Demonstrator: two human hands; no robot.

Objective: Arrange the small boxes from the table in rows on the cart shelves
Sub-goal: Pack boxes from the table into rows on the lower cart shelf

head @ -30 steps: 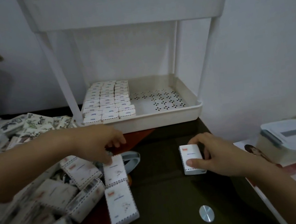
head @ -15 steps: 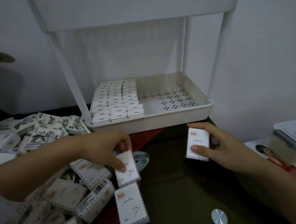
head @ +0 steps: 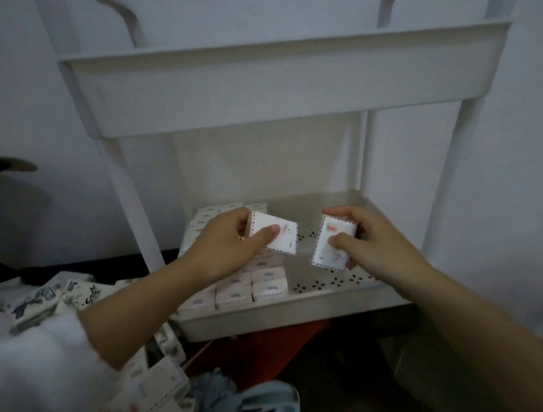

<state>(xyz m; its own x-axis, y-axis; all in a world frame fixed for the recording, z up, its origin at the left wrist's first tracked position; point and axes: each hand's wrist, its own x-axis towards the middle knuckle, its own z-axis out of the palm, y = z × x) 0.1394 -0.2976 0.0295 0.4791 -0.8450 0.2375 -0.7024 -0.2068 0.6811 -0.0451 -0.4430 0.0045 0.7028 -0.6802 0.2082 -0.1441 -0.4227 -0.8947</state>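
A box (head: pixel 277 236) is held in the left hand (head: pixel 227 246) and another box (head: pixel 332 246) is pinched in the right hand (head: pixel 374 240), both over the shelf (head: pixel 277 312), and each is best set down snug beside the rows (head: pixel 250 288), turned the same way.

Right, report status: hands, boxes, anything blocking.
Left hand grips left box above the filled rows. Right hand grips right box over bare half of lower shelf. Nothing blocking.
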